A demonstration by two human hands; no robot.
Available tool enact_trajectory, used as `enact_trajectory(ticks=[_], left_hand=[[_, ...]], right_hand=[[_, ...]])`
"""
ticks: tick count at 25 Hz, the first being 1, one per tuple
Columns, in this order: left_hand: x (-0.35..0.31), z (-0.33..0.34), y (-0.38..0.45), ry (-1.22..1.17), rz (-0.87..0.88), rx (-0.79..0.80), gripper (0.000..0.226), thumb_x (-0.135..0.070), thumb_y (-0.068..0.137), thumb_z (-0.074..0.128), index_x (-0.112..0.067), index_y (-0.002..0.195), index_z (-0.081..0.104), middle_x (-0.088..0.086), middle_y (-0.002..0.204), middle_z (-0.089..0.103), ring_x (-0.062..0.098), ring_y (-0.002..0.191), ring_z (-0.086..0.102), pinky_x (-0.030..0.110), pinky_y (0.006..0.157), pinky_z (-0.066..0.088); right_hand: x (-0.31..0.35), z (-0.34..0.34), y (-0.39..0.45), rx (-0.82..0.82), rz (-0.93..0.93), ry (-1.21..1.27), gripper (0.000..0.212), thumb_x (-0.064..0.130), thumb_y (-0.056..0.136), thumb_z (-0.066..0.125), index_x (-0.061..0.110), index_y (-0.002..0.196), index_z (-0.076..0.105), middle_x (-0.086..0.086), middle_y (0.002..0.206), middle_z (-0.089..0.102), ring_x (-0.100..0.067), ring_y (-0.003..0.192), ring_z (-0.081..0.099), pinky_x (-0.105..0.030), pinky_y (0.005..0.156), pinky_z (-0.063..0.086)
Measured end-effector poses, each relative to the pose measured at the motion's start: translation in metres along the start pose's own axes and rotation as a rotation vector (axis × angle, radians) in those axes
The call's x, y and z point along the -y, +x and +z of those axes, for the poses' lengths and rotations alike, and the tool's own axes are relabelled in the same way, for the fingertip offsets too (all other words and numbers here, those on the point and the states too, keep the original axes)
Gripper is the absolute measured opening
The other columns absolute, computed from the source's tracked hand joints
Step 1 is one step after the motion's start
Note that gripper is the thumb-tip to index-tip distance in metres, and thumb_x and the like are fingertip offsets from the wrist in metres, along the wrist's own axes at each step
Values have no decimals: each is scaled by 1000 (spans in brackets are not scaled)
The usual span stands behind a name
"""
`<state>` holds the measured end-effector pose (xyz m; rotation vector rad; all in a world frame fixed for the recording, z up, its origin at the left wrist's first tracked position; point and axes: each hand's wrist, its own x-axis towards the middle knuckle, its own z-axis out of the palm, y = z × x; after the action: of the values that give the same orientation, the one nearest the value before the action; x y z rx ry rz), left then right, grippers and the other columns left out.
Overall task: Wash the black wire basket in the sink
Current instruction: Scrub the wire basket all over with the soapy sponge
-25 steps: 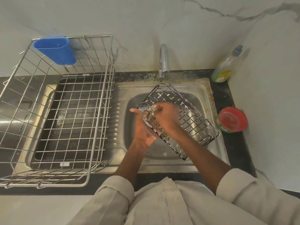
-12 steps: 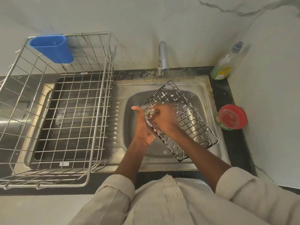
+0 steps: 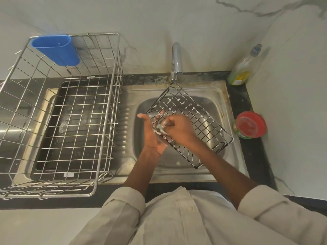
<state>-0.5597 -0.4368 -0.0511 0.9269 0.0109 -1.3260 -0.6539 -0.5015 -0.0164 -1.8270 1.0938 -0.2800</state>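
Note:
The black wire basket is tilted over the steel sink, dotted with white soap foam. My left hand grips its near-left edge from below, thumb up and fingers behind the wires. My right hand is closed on a small greenish scrubber pressed against the inside of the basket by that same edge. The scrubber is mostly hidden by my fingers and foam. The tap stands just above the basket's far corner, with no water visible.
A large steel wire dish rack sits left of the sink, with a blue plastic holder hooked on its back. A dish soap bottle and a red-lidded tub stand on the dark counter to the right.
The view shifted slightly. My right hand has slid a little along the basket's left edge with the scrubber; the left hand keeps its hold and the basket stays tilted.

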Motion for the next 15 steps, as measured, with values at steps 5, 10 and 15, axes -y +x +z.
enact_trajectory(ticks=[5, 10, 15], left_hand=[[2, 3, 0, -27, 42, -33, 96, -96, 84, 27, -19, 111, 77, 12, 110, 71, 32, 97, 70, 46, 89, 56], [-5, 5, -3, -66, 69, -144, 94, -94, 85, 38, -14, 119, 74, 13, 117, 75, 34, 99, 76, 50, 88, 61], [-2, 10, -3, -58, 54, -170, 101, -99, 77, 42, -14, 117, 77, 17, 124, 74, 38, 106, 72, 55, 102, 53]], right_hand=[[-3, -4, -2, -91, -9, -219, 21, 4, 88, 78, 14, 107, 78, -1, 105, 78, -10, 87, 73, -30, 82, 62], [-3, -15, -18, 128, -55, 37, 18, -1, 84, 81, 10, 98, 79, 10, 89, 75, 4, 75, 70, -18, 73, 59], [-7, -2, -11, -94, -17, -343, 23, 11, 89, 78, 17, 112, 78, 2, 104, 77, -8, 84, 71, -21, 75, 56]])
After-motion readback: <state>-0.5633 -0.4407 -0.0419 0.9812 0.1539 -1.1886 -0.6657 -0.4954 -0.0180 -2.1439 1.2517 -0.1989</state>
